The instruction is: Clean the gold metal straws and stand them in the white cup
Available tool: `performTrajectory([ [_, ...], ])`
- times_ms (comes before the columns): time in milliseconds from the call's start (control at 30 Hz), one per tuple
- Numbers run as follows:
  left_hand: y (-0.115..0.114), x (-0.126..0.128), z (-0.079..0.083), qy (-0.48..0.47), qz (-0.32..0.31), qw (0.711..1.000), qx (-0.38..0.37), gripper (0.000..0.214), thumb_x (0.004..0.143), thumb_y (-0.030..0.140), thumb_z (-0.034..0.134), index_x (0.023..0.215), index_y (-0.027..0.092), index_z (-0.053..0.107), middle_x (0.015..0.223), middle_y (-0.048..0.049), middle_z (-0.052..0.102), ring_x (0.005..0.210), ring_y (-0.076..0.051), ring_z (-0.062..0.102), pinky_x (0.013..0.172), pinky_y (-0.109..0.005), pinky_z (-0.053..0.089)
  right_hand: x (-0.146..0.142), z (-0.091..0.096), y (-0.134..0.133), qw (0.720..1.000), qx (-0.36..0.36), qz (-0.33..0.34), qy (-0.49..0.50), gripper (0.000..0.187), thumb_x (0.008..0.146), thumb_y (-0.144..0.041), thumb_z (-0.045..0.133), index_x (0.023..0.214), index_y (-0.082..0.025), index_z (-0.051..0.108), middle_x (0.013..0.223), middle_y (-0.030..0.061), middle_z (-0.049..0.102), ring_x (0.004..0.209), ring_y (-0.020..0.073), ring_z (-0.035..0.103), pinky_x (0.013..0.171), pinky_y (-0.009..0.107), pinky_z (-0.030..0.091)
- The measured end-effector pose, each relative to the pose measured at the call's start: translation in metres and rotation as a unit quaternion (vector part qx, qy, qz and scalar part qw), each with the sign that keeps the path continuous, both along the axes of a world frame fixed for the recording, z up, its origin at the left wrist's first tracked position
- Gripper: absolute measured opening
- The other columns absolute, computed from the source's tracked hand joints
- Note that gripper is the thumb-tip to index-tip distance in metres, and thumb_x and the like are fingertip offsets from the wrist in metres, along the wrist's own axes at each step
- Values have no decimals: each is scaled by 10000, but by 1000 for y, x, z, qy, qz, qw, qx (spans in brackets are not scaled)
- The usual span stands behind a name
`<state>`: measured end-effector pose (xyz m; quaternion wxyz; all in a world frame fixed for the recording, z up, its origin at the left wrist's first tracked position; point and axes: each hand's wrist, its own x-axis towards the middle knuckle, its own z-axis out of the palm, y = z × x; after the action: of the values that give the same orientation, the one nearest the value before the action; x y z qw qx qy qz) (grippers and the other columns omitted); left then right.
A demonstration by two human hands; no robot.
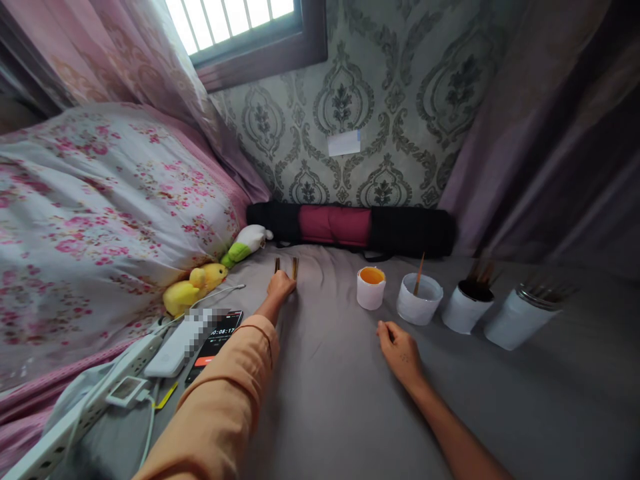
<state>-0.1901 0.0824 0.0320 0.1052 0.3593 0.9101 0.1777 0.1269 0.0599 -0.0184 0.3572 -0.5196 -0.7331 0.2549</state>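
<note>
My left hand [281, 285] is low over the grey sheet, its fingers curled; what they hold, if anything, is hidden. Just beyond it lie two groups of thin dark-gold sticks, one on the left [277, 265] and one on the right [295, 268], the right one against my fingertips. My right hand [400, 352] rests loosely closed in front of the cups, with nothing visible in it. Closest to it stand a white-wrapped cup with orange contents [371, 297] and a wider white tub [419, 310] with one thin stick [419, 273] leaning in it.
Farther right are two white-wrapped containers [465, 317] [523, 320] full of thin sticks. A black and maroon roll [335, 225] lies along the wall. On the left are plush toys [197, 287], a phone [220, 340], a white power bank [175, 347] and a power strip [85, 407] with cables.
</note>
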Motion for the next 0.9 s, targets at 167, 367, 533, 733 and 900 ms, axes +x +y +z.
performTrajectory([
  [167,0,1,1,5,13,1000,7,224,621,242,571,813,144,635,888,-160,644,854,-243,597,629,-260,436,0,0,0,1000,4,0,1,444,816,-478,298,625,-171,556,543,39,563,486,127,464,484,230,282],
  [367,-3,5,4,11,17,1000,8,217,617,226,568,807,153,644,912,-156,642,873,-247,592,633,-262,432,0,-1,1,1000,1,4,-4,419,820,-466,302,663,-175,561,580,47,582,506,135,478,495,230,287],
  [533,-5,6,6,14,18,1000,10,217,632,236,560,821,168,642,948,-147,634,892,-249,585,650,-272,430,0,0,0,1000,3,5,-8,415,819,-462,306,636,-179,547,558,36,570,501,129,474,493,225,284],
  [733,-5,5,6,12,21,1000,14,227,628,242,568,837,181,634,972,-140,627,909,-259,578,661,-286,430,0,-1,1,1000,10,2,-9,422,815,-470,296,638,-180,547,579,50,588,508,135,487,496,230,287],
  [900,-4,4,6,6,23,1000,15,207,624,238,571,809,172,637,944,-143,635,883,-255,587,649,-275,432,0,-1,0,1000,10,0,-12,421,815,-466,296,637,-181,550,580,48,591,499,133,484,487,231,279],
])
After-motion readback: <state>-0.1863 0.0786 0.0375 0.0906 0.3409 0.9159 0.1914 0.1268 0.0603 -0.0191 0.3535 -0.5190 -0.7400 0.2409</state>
